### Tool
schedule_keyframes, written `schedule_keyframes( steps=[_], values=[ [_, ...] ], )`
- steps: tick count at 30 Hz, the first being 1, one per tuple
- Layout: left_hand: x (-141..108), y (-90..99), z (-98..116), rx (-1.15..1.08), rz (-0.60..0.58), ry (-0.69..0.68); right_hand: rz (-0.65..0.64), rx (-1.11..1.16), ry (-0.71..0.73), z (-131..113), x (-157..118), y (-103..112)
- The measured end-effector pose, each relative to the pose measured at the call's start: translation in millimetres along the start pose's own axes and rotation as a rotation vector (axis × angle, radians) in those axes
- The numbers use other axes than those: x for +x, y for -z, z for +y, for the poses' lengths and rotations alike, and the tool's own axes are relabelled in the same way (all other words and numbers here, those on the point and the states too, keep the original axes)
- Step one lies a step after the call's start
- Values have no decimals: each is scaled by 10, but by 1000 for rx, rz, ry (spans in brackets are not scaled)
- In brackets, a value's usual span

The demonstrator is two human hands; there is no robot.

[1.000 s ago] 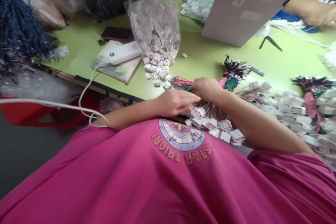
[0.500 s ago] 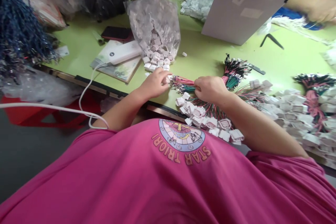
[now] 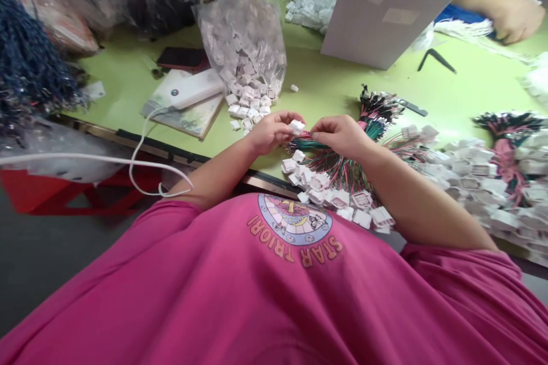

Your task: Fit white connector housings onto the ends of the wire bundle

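Note:
My left hand (image 3: pixel 273 132) pinches a white plastic connector housing (image 3: pixel 297 126) between thumb and fingers. Close on its right, my right hand (image 3: pixel 340 134) is closed at the fingertips on a thin pink wire (image 3: pixel 306 133), whose end is at the housing; whether it sits inside I cannot tell. Under both hands lies a bundle of pink and green wires (image 3: pixel 314 145) with metal-tipped ends. White housings fitted with wires (image 3: pixel 319 181) are heaped along the table edge below my right hand. Loose housings (image 3: pixel 248 104) spill from a clear plastic bag (image 3: pixel 244 34) beyond my left hand.
A white power bank (image 3: pixel 197 89) with a cable rests on a notebook (image 3: pixel 201 122), beside a phone (image 3: pixel 182 58). A grey box (image 3: pixel 363 17) stands at the back. Another person's hand (image 3: pixel 516 17) is at the far right. More wired housings (image 3: pixel 475 165) lie right.
My left hand has moved right from beside the loose housings and now holds a housing up. My right hand has shifted from gripping the bundle to a fingertip pinch near that housing.

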State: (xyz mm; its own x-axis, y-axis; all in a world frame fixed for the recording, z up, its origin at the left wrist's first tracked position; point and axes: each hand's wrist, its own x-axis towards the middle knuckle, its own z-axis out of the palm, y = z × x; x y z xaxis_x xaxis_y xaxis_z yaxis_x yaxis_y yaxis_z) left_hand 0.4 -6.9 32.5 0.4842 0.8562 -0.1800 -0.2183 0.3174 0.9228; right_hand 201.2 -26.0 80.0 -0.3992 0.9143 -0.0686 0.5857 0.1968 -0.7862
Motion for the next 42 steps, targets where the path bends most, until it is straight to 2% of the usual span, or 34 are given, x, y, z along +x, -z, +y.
schedule_keyframes(
  steps=[5,10,16,22,29,36,42],
  values=[
    [-6,41,-106,-146,33,34,-36,-35,-7,62,21,0],
    [-24,48,-118,-127,-27,26,69,-178,47,28,-9,-15],
    [-51,39,-95,-109,-45,133,156,-464,156,62,-45,-59],
    [-36,51,-133,-99,-65,115,106,-738,234,98,-73,-114],
    [-28,39,-135,-71,-26,98,54,-930,229,33,-101,-140],
    [-7,24,-226,21,-42,75,-9,-920,270,29,-78,-215],
    [-16,18,-207,1,-16,49,118,-591,180,105,-46,-202]
  ],
)
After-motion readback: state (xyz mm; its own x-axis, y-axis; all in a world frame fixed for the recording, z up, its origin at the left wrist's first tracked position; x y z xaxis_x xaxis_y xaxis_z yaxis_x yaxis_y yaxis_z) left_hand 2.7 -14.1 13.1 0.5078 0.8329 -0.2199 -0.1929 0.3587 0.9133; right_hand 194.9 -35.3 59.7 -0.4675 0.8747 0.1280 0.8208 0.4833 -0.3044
